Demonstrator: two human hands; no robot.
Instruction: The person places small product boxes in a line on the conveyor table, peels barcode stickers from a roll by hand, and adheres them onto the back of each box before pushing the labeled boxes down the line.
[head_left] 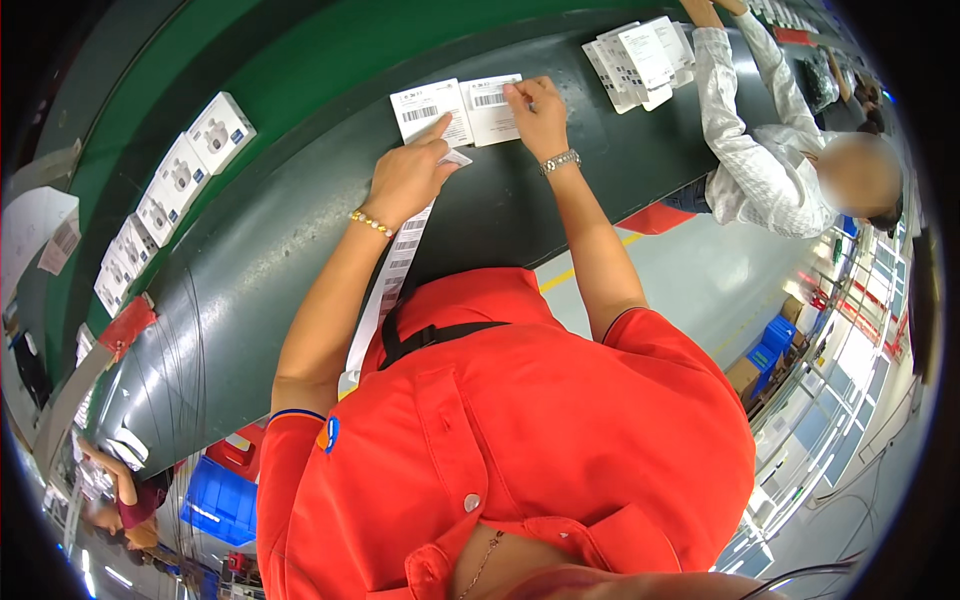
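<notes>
Two white printed boxes lie side by side on the dark work surface, a left box [425,110] and a right box [495,122], each with a barcode label near its top. My left hand [408,180] rests at the left box's lower edge, its index finger stretched onto the printed face. Between its thumb and curled fingers is a long strip of barcode labels [400,255], which hangs down toward my waist. My right hand [540,115] has its thumb and fingertips closed at the right end of the barcode label [490,99] on the right box.
A row of white boxes with device pictures [180,172] stands on the green belt [290,65] at left. Fanned white boxes [645,60] lie at right, beside a co-worker in a pale patterned sleeve [715,100]. Blue bins [220,500] stand at lower left.
</notes>
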